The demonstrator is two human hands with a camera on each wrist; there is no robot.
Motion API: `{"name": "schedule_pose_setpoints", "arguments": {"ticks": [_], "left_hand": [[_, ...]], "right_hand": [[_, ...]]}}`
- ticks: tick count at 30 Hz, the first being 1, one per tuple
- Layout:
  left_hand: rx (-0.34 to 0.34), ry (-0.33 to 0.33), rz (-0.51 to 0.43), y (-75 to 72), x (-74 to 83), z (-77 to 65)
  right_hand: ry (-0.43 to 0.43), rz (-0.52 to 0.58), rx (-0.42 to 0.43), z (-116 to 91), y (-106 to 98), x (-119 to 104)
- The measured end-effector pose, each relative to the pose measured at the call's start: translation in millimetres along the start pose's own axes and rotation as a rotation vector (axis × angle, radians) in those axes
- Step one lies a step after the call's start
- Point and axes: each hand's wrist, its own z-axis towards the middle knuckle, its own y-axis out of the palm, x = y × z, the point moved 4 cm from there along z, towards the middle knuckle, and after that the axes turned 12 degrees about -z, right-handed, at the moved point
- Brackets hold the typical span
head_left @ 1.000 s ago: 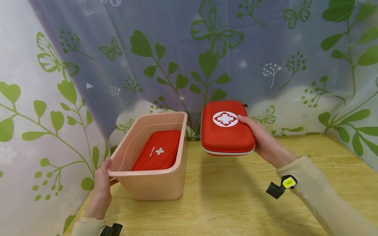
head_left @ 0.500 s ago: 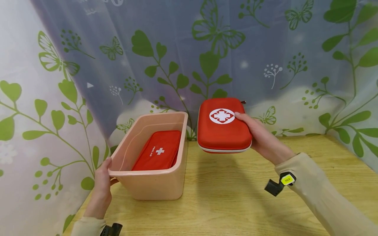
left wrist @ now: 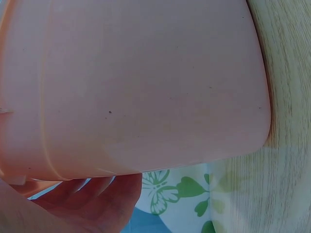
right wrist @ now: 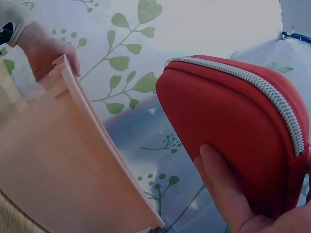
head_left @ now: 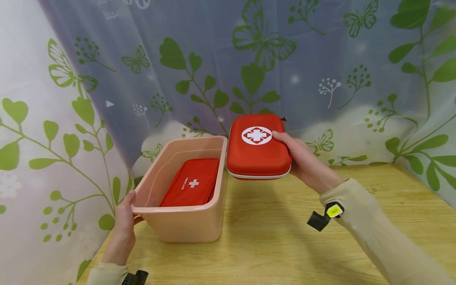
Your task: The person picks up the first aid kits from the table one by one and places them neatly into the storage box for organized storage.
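A red hard first aid case [head_left: 258, 156] with a white cross emblem and a pale zipper is held in the air by my right hand [head_left: 303, 160], thumb on top near the emblem. In the right wrist view, fingers [right wrist: 221, 187] lie against the underside of the case [right wrist: 218, 116]. It hangs just right of a peach plastic bin [head_left: 185, 223], over the table. My left hand [head_left: 124, 223] grips the bin's near left rim. Inside the bin lies a red soft first aid pouch [head_left: 192, 184], tilted, with a white cross and lettering.
The bin stands on a light wood-grain table [head_left: 270, 241]. Behind it hangs a curtain [head_left: 199, 79] printed with green leaves and butterflies, close to the table's back edge. A similar pale sheet [head_left: 42, 130] borders the left side.
My right hand has carried the red first aid case leftward and slightly up, closer to the bin's right rim. The left hand, bin and pouch have stayed in place.
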Motion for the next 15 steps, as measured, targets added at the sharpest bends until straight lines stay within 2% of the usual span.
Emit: {"name": "schedule_pose_setpoints", "arguments": {"ticks": [15], "left_hand": [[-0.017,-0.022,0.001,0.4,-1.0,2.4]], "right_hand": [[-0.021,0.027,-0.029,10.9,18.5,-1.9]]}}
